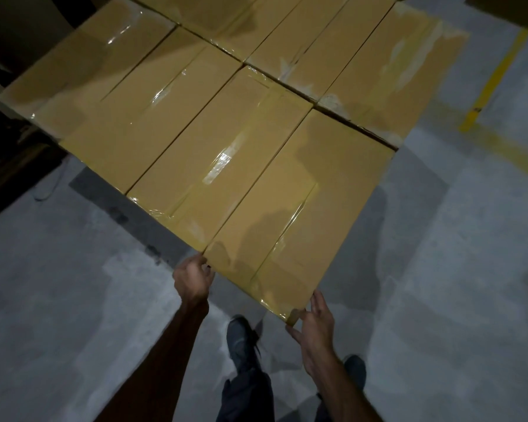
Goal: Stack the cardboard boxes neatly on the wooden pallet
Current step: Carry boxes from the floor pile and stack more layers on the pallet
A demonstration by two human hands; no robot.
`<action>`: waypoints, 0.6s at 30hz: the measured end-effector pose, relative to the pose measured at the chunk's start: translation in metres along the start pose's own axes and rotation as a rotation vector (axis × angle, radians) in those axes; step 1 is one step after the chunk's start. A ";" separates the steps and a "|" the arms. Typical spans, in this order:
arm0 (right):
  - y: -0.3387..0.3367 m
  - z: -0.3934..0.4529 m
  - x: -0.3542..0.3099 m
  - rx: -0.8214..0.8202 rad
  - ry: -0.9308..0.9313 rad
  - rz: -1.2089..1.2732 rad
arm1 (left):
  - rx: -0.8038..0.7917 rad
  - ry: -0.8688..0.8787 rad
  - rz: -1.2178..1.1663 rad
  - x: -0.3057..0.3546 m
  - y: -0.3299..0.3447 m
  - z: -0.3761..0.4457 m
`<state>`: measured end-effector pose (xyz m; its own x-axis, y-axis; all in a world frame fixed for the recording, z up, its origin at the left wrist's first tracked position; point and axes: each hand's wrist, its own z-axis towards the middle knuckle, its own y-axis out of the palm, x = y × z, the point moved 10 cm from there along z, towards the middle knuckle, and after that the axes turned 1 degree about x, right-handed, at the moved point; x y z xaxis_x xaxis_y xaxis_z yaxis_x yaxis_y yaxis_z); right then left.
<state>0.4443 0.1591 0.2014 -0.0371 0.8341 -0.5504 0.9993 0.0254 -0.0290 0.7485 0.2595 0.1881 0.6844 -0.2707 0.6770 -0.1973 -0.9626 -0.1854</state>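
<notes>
Cardboard, tan, tape-sealed: long rectangular boxes packed edge to edge in flat layer, seams tight so load sits square. Nearest long tan box (290, 208) lies at right end of front row, flush against neighbouring taped box (214, 153). Left hand (193, 277) curled over its near left corner, gripping edge. Right hand (313, 322) at near right corner, fingers (317, 300) spread, pressing side, likely to nudge box into line. Pallet hidden beneath boxes. Grey concrete floor (73, 300) around; yellow painted line (494, 80) far right.
</notes>
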 end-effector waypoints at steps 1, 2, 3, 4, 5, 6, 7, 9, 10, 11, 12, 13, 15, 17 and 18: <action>0.000 0.002 -0.002 -0.002 -0.004 0.008 | -0.011 -0.012 -0.049 -0.001 0.003 -0.003; -0.001 0.004 -0.003 -0.004 -0.007 0.015 | -0.026 -0.019 -0.067 -0.001 0.007 -0.005; -0.001 0.006 -0.002 -0.008 -0.004 0.020 | -0.035 -0.025 -0.069 -0.002 0.009 -0.005; -0.002 0.007 0.000 -0.006 0.006 0.021 | -0.031 -0.026 -0.064 -0.002 0.009 -0.005; -0.002 0.008 0.002 -0.001 0.019 0.017 | -0.018 -0.029 -0.068 -0.002 0.008 -0.003; -0.003 0.008 0.003 0.003 0.027 0.012 | -0.001 -0.031 -0.077 -0.003 0.007 -0.002; -0.003 0.009 0.005 0.006 0.030 0.012 | 0.013 -0.036 -0.086 -0.004 0.006 -0.001; -0.003 0.009 0.004 0.009 0.032 0.021 | 0.029 -0.043 -0.090 -0.007 0.005 -0.002; -0.003 0.010 0.004 0.008 0.038 0.026 | 0.031 -0.045 -0.095 -0.006 0.005 -0.003; -0.004 0.010 0.005 0.010 0.045 0.029 | 0.029 -0.045 -0.098 -0.007 0.006 -0.004; -0.004 0.010 0.004 0.011 0.048 0.031 | 0.020 -0.041 -0.099 -0.007 0.007 -0.005; -0.005 0.010 0.003 0.013 0.046 0.034 | 0.011 -0.037 -0.105 -0.007 0.008 -0.006; -0.006 0.011 0.001 0.018 0.033 0.029 | -0.018 -0.029 -0.111 -0.006 0.010 -0.008; -0.006 0.010 -0.001 0.027 0.029 0.021 | -0.046 -0.021 -0.112 -0.008 0.012 -0.009; -0.006 0.010 -0.001 0.027 0.027 0.017 | -0.057 -0.018 -0.108 -0.009 0.012 -0.009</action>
<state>0.4382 0.1529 0.1941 -0.0200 0.8487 -0.5285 0.9991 -0.0030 -0.0426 0.7340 0.2507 0.1862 0.7160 -0.1662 0.6780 -0.1612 -0.9844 -0.0711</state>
